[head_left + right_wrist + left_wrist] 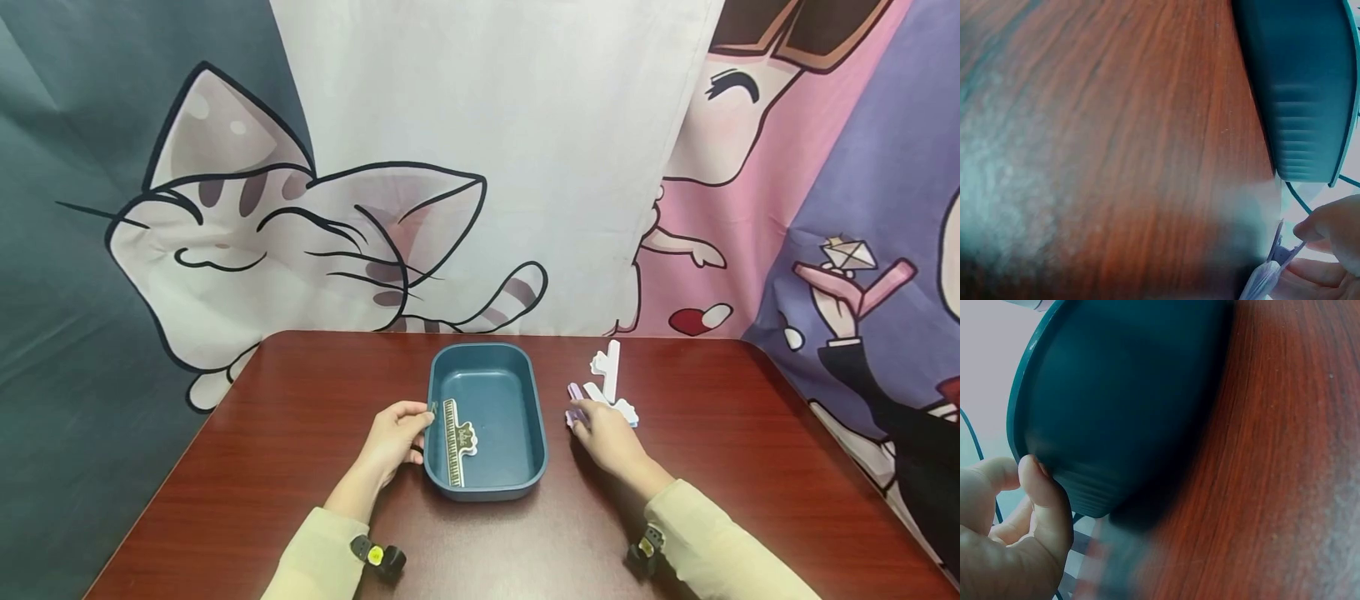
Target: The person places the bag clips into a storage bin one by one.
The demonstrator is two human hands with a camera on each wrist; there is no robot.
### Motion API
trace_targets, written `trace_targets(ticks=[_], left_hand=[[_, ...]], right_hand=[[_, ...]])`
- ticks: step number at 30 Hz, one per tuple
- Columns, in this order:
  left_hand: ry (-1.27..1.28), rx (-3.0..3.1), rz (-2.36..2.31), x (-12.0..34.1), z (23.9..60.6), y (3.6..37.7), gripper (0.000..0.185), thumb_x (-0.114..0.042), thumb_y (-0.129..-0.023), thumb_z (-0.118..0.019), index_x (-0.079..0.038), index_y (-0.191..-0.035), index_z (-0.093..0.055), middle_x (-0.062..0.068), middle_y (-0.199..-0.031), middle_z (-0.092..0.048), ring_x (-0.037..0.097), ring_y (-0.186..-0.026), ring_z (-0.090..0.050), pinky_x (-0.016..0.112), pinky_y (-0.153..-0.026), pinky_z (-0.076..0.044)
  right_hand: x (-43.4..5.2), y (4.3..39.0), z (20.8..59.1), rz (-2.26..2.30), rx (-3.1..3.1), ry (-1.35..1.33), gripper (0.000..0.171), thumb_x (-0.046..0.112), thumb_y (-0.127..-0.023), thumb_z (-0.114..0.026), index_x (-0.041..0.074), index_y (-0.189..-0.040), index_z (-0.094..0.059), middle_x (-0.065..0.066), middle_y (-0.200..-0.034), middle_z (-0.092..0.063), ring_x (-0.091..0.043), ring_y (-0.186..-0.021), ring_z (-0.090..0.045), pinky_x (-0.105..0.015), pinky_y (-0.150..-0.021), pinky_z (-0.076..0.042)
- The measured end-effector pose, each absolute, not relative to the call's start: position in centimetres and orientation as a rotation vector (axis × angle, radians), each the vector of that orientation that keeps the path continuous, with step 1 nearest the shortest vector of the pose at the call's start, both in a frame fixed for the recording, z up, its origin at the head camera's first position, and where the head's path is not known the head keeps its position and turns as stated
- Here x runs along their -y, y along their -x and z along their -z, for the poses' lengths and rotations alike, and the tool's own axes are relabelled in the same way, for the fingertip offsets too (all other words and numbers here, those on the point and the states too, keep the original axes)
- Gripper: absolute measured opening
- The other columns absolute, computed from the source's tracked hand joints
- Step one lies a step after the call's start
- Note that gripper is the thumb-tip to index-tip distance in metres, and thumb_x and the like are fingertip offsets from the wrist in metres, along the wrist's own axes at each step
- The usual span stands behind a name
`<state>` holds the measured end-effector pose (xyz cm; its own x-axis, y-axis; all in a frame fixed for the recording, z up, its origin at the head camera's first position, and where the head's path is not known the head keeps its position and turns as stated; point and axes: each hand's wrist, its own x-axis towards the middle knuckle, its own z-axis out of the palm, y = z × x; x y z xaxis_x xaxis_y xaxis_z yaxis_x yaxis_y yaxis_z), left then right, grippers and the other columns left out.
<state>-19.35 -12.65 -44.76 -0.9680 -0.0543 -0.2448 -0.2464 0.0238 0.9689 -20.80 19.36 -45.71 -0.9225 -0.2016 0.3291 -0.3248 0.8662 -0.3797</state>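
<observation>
A dark teal rectangular bin (483,493) stands on the table. My left hand (396,437) pinches its left rim, thumb and forefinger on the edge; the left wrist view shows the thumb (1040,481) against the outer wall. Inside the bin, along the left, lies a clip with a striped bar and a dark crown-shaped handle (465,438). To the right of the bin my right hand (609,437) pinches a purple plastic clip (1262,280) between thumb and fingers. Close beyond that hand lie white clips (612,371), partly covered by the fingers.
The reddish-brown wooden table (300,400) reaches back to a cartoon-printed curtain (510,167). A pale blue edge (634,423) shows under the clips beside my right hand. Each wrist wears a strap with a small black device (378,557).
</observation>
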Motion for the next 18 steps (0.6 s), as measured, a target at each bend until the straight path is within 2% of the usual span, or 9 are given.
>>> trace_targets(ticks=[4, 11, 18], left_hand=[[0.307, -2.136, -2.078, 12.6, 44.7, 19.4, 0.032, -0.012, -0.087, -0.063, 0.003, -0.115, -0.056, 0.001, -0.068, -0.058, 0.010, -0.052, -0.049, 0.023, -0.039, -0.045], [0.265, -2.148, -2.067, 12.2, 41.9, 18.0, 0.033, -0.007, -0.089, -0.058, 0.010, -0.116, -0.052, 0.001, -0.065, -0.055, 0.009, -0.052, -0.048, 0.023, -0.041, -0.045], [0.305, -2.128, -2.073, 12.6, 43.8, 19.1, 0.031, -0.009, -0.088, -0.061, 0.006, -0.115, -0.055, 0.000, -0.065, -0.055, 0.010, -0.051, -0.048, 0.024, -0.040, -0.045]], right_hand=[[-19.5, 20.9, 45.6, -0.661, 2.768, -0.395, 0.029, 0.005, -0.081, -0.065, -0.002, -0.109, -0.067, -0.019, -0.098, -0.069, -0.029, -0.081, -0.064, -0.048, -0.076, -0.052], [-19.6, 21.0, 45.4, -0.747, 2.778, -0.345, 0.032, 0.004, -0.082, -0.062, 0.000, -0.113, -0.066, -0.019, -0.100, -0.069, -0.025, -0.075, -0.059, -0.044, -0.069, -0.051], [-20.0, 21.0, 45.2, -0.821, 2.801, -0.287, 0.035, 0.004, -0.082, -0.060, 0.001, -0.117, -0.064, -0.016, -0.100, -0.069, -0.022, -0.075, -0.055, -0.039, -0.069, -0.048]])
